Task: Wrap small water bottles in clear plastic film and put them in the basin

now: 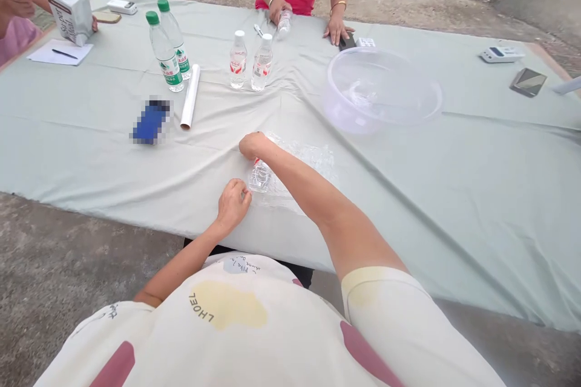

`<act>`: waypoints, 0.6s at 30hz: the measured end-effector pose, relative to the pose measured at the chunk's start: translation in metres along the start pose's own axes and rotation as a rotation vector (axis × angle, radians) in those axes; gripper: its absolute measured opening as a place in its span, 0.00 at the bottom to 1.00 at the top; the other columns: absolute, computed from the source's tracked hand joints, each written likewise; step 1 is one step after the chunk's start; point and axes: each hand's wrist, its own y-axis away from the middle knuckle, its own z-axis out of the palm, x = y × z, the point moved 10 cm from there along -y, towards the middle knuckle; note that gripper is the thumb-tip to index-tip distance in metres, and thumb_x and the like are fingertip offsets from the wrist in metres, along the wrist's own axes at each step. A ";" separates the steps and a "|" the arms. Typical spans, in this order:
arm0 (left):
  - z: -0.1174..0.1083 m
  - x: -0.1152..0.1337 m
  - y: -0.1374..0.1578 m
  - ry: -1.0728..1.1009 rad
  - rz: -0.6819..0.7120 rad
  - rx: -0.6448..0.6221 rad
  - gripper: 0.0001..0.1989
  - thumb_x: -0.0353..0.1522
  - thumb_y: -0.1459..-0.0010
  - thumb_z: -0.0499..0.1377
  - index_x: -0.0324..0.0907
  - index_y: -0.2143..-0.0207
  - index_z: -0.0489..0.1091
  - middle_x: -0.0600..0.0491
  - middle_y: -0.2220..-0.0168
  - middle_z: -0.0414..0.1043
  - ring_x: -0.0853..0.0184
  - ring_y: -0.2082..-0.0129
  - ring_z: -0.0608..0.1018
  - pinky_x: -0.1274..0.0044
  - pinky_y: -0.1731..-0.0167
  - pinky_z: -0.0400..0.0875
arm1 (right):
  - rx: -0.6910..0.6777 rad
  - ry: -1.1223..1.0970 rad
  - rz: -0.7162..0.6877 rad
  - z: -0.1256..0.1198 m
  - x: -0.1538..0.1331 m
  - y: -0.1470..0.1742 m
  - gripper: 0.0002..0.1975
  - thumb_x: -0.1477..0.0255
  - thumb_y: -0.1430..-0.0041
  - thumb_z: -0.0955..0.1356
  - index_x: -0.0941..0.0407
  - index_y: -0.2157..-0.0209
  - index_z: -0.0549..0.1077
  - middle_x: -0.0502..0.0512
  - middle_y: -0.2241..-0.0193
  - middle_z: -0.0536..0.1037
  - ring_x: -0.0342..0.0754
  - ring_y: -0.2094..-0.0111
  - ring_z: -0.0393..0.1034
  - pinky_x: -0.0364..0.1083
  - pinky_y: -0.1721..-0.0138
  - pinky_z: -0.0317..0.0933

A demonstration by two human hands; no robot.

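A clear plastic bottle (260, 176) with red on its label lies on a crinkled sheet of cling film (318, 160) at the near middle of the table. My right hand (255, 145) reaches across the film to the bottle's far end. Its fingers are curled in, and what they hold is hidden. My left hand (235, 201) is at the near left corner of the film, beside the bottle's near end, thumb and fingers pinched together on the film's edge.
Ahead are a cling film roll (190, 97), two green-capped bottles (167, 63), two white-capped bottles (261, 66) and a clear basin (385, 91). A phone (152, 122) lies left. Opposite, a person's hand (279, 10) holds a bottle. Another person at left holds a white box (70, 11).
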 end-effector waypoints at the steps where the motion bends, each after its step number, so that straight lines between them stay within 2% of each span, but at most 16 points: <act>1: -0.001 0.004 0.001 0.031 0.045 0.041 0.04 0.27 0.40 0.55 0.43 0.69 0.65 0.47 0.53 0.73 0.63 0.52 0.76 0.72 0.55 0.71 | -0.045 0.037 0.009 0.001 0.002 0.004 0.04 0.83 0.51 0.71 0.64 0.77 0.75 0.58 0.74 0.78 0.49 0.63 0.74 0.48 0.57 0.64; 3: -0.002 0.012 0.003 0.060 0.139 0.109 0.05 0.25 0.40 0.55 0.44 0.69 0.65 0.46 0.48 0.72 0.63 0.48 0.75 0.71 0.52 0.72 | -0.149 0.144 -0.009 0.003 0.006 0.015 0.07 0.87 0.53 0.70 0.63 0.75 0.76 0.60 0.70 0.79 0.51 0.61 0.74 0.48 0.56 0.64; 6: 0.004 0.032 0.006 0.037 0.295 0.152 0.06 0.26 0.38 0.53 0.44 0.67 0.66 0.46 0.46 0.73 0.63 0.47 0.76 0.70 0.52 0.74 | -0.186 0.230 -0.019 -0.009 0.019 0.035 0.11 0.89 0.53 0.68 0.61 0.70 0.78 0.64 0.64 0.79 0.54 0.59 0.74 0.48 0.57 0.64; 11: 0.030 0.083 0.016 -0.157 0.595 0.104 0.06 0.27 0.36 0.53 0.42 0.64 0.70 0.47 0.48 0.76 0.58 0.43 0.74 0.65 0.45 0.70 | -0.175 0.190 -0.082 -0.018 0.046 0.072 0.15 0.84 0.45 0.64 0.57 0.64 0.80 0.60 0.62 0.80 0.52 0.61 0.74 0.45 0.64 0.62; 14: 0.055 0.110 0.025 -0.300 0.718 0.012 0.06 0.29 0.36 0.55 0.41 0.61 0.72 0.47 0.46 0.75 0.55 0.40 0.71 0.61 0.44 0.66 | -0.038 0.061 -0.129 -0.018 0.071 0.096 0.17 0.83 0.43 0.61 0.57 0.61 0.80 0.59 0.53 0.79 0.49 0.59 0.74 0.44 0.63 0.63; 16: 0.071 0.125 0.032 -0.366 0.778 -0.049 0.07 0.31 0.35 0.56 0.41 0.57 0.72 0.45 0.44 0.73 0.55 0.38 0.69 0.60 0.44 0.65 | 0.147 -0.041 -0.133 -0.021 0.096 0.116 0.17 0.81 0.40 0.60 0.57 0.60 0.79 0.59 0.49 0.77 0.49 0.57 0.74 0.45 0.61 0.64; 18: 0.086 0.136 0.039 -0.421 0.819 -0.107 0.10 0.34 0.35 0.57 0.41 0.55 0.72 0.43 0.43 0.71 0.55 0.37 0.67 0.59 0.44 0.64 | 0.372 -0.155 -0.108 -0.025 0.129 0.140 0.16 0.78 0.38 0.60 0.57 0.61 0.79 0.60 0.49 0.77 0.49 0.55 0.74 0.45 0.59 0.66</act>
